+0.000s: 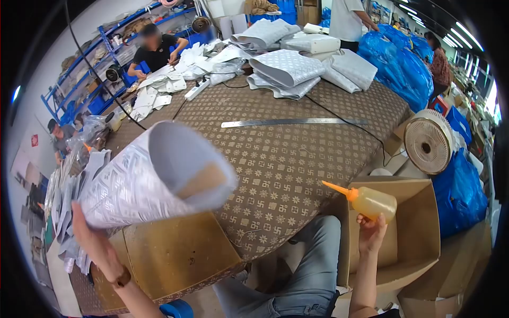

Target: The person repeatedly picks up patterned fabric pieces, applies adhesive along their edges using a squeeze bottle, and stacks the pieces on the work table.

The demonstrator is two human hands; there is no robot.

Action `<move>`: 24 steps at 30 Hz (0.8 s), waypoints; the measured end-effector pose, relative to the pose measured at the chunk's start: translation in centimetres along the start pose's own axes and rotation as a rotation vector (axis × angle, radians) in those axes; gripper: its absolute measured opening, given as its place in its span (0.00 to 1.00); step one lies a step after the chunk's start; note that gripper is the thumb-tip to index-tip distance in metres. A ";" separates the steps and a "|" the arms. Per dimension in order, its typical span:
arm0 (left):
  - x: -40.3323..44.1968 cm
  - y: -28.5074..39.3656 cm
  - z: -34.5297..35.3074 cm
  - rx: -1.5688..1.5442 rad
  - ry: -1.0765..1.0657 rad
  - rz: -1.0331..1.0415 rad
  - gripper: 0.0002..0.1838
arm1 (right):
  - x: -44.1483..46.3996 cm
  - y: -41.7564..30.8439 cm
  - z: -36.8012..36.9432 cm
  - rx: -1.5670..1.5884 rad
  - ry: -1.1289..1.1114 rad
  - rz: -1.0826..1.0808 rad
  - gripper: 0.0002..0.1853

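Observation:
My left hand point(91, 236) grips the near left end of a silvery-white patterned sheet point(130, 183), curled into a wide tube. The tube's open end faces right and is slightly blurred; a tan patch shows inside it. My left fingers are partly hidden behind the sheet. In my right hand point(373, 233) is a squeeze bottle point(375, 203) of yellowish liquid, with its orange nozzle pointing left. This hand is closed round the bottle's lower side, above an open cardboard box point(432, 212).
A brown patterned cloth covers the table point(286, 175); a metal ruler point(291, 122) and black cables lie on it. Silvery sheets point(289, 69) are piled at the back. A fan point(428, 141) and blue bags point(395, 63) stand right. Other people work behind the table.

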State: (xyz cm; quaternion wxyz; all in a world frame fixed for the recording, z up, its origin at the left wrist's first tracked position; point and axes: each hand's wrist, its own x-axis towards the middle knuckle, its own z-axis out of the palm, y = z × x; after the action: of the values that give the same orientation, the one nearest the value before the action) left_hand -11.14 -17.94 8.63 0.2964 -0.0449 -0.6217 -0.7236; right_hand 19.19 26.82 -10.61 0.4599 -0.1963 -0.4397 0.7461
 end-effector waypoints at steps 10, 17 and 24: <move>-4.1 -2.4 18.3 -0.111 -0.803 -0.207 0.14 | -1.0 -2.6 -2.5 0.110 0.065 -0.196 0.42; -5.2 -4.1 24.1 0.069 -1.101 -0.315 0.14 | 0.7 -1.3 -3.0 -0.278 0.074 -0.271 0.47; -8.0 -8.1 23.7 0.160 -1.098 -0.528 0.14 | 1.9 0.2 -0.7 -0.612 -0.127 -0.286 0.45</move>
State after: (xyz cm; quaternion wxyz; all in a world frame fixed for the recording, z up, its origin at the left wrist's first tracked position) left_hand -15.75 7.45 3.39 -0.2539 -0.2330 -0.7262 -0.5949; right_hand 18.60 28.77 -10.90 0.4515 -0.2144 -0.6939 0.5183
